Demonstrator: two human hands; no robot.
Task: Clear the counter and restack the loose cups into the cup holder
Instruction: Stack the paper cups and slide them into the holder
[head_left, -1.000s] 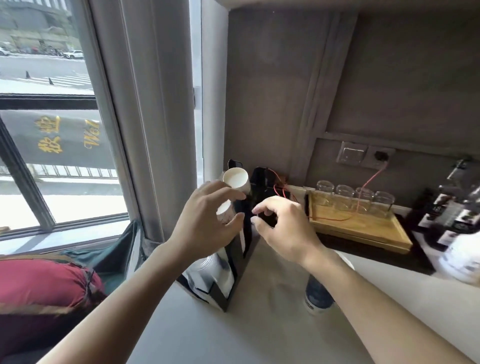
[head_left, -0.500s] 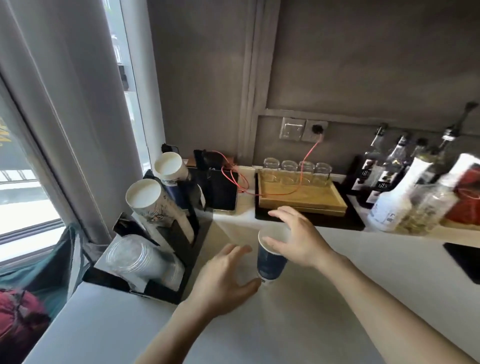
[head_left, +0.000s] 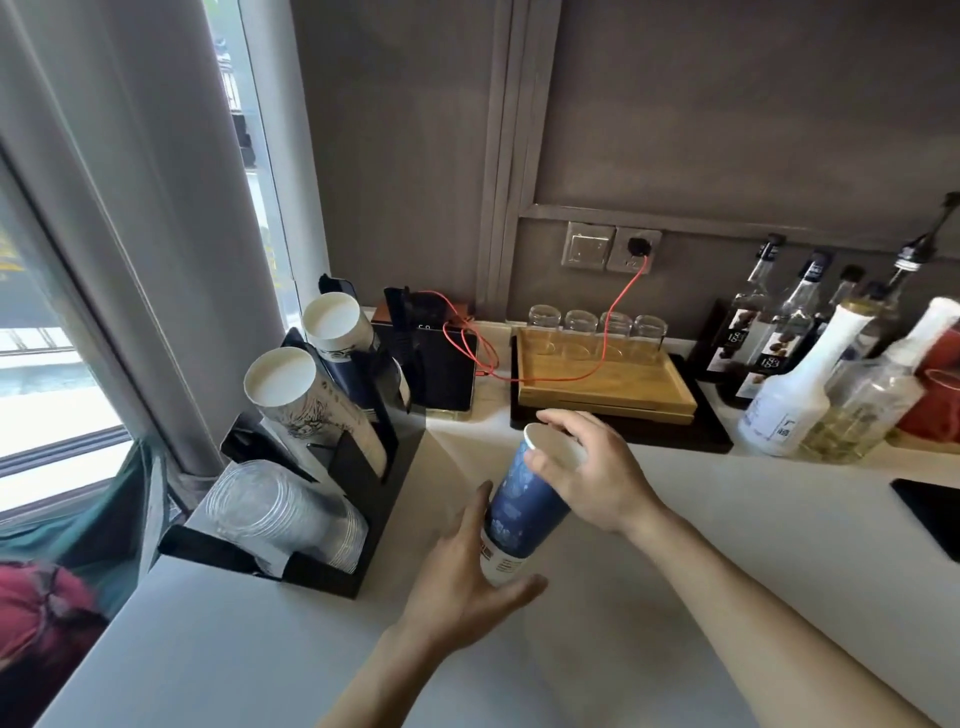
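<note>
Head-camera footage caught the blue cup (head_left: 522, 506) already off the counter (head_left: 675, 571), tilted with its open mouth toward the upper right, just below the middle of the frame. Half a second before, it had stood upright on the surface with the right hand over its rim and the left hand flat beside it. Now the right hand (head_left: 597, 475) held it near the rim, fingers curled over the white lip, while the left hand (head_left: 467, 577) cupped the base from below, thumb against the side, fingers spread underneath. Both hands were closed on the cup, the right more tightly than the left.

That lift mattered for the task: one loose cup had left the counter and looked ready to go into the cup holder (head_left: 332, 519), the black rack at the left of the frame, near the cup but not touching it. The rack held three leaning stacks: clear plastic cups (head_left: 280, 512) nearest the camera, a patterned paper stack (head_left: 311, 405) above them, and a blue-and-white stack (head_left: 337, 332) farthest back. Judging by colour, the rear stack seemed the likely home, though I could not tell for certain.

No other loose cup showed on the counter. The wooden tray (head_left: 602, 384) with glasses, above the hands, stood well apart.
</note>
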